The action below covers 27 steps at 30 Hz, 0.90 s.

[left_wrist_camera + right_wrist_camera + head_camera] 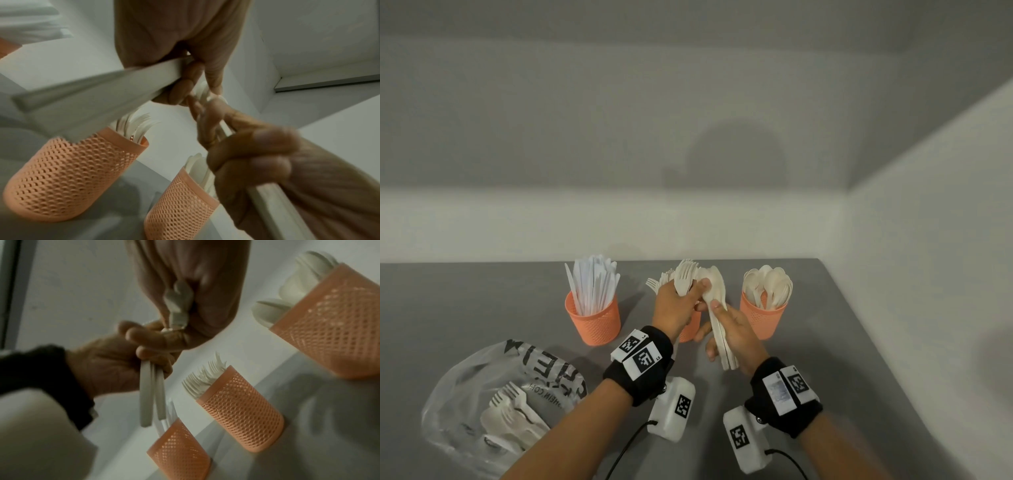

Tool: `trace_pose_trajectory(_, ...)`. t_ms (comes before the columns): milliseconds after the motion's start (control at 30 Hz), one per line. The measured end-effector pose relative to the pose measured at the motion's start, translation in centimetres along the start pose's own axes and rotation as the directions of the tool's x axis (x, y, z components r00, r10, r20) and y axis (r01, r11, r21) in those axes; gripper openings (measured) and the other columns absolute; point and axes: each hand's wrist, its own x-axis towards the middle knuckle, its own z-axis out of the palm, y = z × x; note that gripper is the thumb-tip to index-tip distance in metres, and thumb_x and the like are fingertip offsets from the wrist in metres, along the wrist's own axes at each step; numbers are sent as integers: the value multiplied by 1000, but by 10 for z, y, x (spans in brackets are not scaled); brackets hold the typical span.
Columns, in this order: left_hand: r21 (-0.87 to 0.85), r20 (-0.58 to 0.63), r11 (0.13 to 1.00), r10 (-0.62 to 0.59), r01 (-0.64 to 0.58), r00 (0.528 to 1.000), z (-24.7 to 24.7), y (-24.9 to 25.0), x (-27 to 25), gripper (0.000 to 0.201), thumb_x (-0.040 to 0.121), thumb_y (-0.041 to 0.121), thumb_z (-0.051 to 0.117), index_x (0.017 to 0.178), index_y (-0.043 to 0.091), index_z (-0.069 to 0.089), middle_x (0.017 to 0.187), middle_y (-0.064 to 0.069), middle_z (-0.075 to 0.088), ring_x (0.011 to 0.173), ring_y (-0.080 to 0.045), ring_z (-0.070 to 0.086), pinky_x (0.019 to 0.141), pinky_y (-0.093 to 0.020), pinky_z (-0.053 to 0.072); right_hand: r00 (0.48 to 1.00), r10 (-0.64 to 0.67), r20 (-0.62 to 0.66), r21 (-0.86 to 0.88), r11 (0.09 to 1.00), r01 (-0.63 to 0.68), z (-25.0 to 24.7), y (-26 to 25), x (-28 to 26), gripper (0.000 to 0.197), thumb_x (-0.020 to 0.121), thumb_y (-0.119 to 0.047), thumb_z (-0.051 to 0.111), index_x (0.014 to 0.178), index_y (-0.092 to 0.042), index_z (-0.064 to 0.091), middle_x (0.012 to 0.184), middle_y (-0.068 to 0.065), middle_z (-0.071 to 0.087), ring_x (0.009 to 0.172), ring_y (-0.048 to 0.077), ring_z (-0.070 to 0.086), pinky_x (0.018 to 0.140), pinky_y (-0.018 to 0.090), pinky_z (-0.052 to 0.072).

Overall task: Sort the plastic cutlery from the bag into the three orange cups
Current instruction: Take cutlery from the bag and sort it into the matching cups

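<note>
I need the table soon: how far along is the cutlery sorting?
Well along. The knives cup, forks cup and spoons cup each hold a bunch. The left hand grips forks; the right hand grips spoons. The bag still holds more forks and other pieces.

Matt grey surface [825,342], three orange plastic cups [594,320] with perforated mesh walls, matt off-white plastic cutlery [717,308], thin crinkled glossy translucent plastic bag [465,387] lower left, black cloth wrist bands [640,366], smooth white housings [671,407].
</note>
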Motion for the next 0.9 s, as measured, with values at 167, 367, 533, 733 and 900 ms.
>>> trace_pose_trajectory(167, -70, -9, 998, -9, 8, 1000, -4, 1, -2, 9, 88, 5, 57, 79, 7, 60, 61, -3, 58, 37, 3, 53, 38, -7, 37, 994, 62, 92, 104, 992, -72, -6, -3, -1, 39, 100, -36, 27, 106, -15, 59, 67, 11, 68, 31, 12, 49, 35, 19, 41)
trace_pose_trajectory(367, -23, 68, 1000, -13, 14, 998, -6, 2, -1, 17, 85, 10, 63, 96, -3, 62, 63, -7, 59, 34, 0, 49, 36, -11, 35, 966, 164, 203, 27, 985, -172, -10, -2, -3, 40, 98, -46, 19, 114, -30, 51, 47, 1, 61, 26, 6, 39, 33, 13, 30)
trace_pose_trajectory(533, 28, 144, 996, -86, 83, 986, -2, 6, 0, 11, 88, 14, 60, 82, 4, 58, 61, -9, 61, 28, -2, 46, 33, -12, 31, 943, 228, 241, -49, 974, -223, -14, 0, -5, 54, 95, -55, 4, 127, -35, 43, 42, 0, 58, 24, 5, 36, 31, 11, 28)
trace_pose_trajectory(733, 184, 133, 976, 92, -115, 987, 17, 0, 4, 20, 86, 9, 61, 67, 16, 56, 64, 2, 58, 64, -14, 57, 61, -18, 46, 990, 122, -67, 23, 992, -120, -22, 1, 17, 41, 85, -34, 46, 112, -5, 54, 65, 8, 68, 54, 19, 63, 56, 31, 51)
trace_pose_trajectory(900, 153, 238, 972, 138, -177, 961, 35, -6, -4, 28, 92, 27, 53, 70, 11, 59, 58, -2, 60, 56, -15, 58, 59, -25, 47, 986, 40, -162, 8, 999, -40, -36, -15, 16, 20, 77, -17, 42, 91, -17, 56, 60, 0, 51, 47, 6, 48, 48, 21, 41)
